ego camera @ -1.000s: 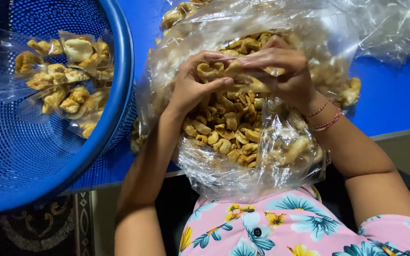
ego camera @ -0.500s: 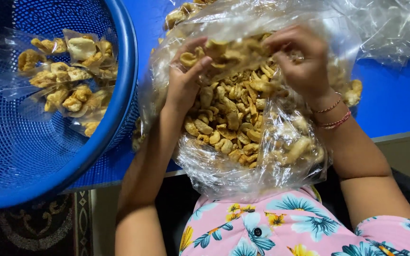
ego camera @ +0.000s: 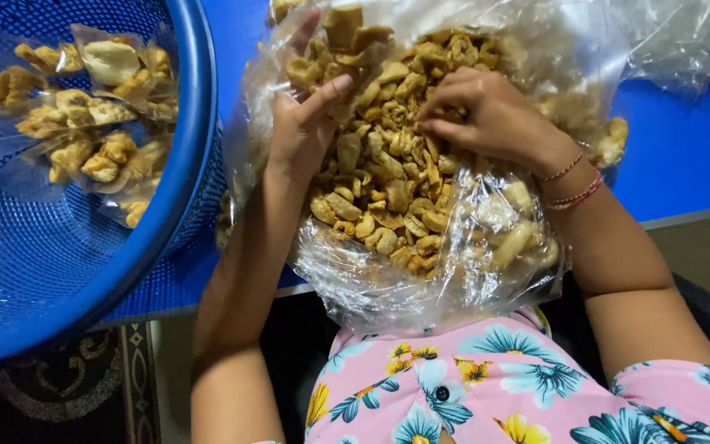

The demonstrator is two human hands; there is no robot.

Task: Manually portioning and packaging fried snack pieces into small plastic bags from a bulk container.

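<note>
A large clear plastic bag (ego camera: 421, 288) full of golden fried snack pieces (ego camera: 388, 181) rests against my lap and the blue table edge. My left hand (ego camera: 306, 127) is inside it on the left, fingers pointing up and pinching clear plastic that holds a few pieces. I cannot tell whether that plastic is a small packet or the big bag's edge. My right hand (ego camera: 491, 115) lies on the pile, fingertips closed on some pieces near the middle. Thread bracelets (ego camera: 573, 185) circle my right wrist.
A round blue mesh basket (ego camera: 84, 271) stands at the left and holds several small clear packets of the same snack (ego camera: 84, 123). The blue table top (ego camera: 684, 156) runs behind, with more crumpled clear plastic (ego camera: 684, 41) at the upper right. A patterned rug (ego camera: 51, 395) shows below.
Both hands met over the pile a second ago. They have since parted: the left rose to the upper left with plastic and pieces, and the right moved down onto the pile.
</note>
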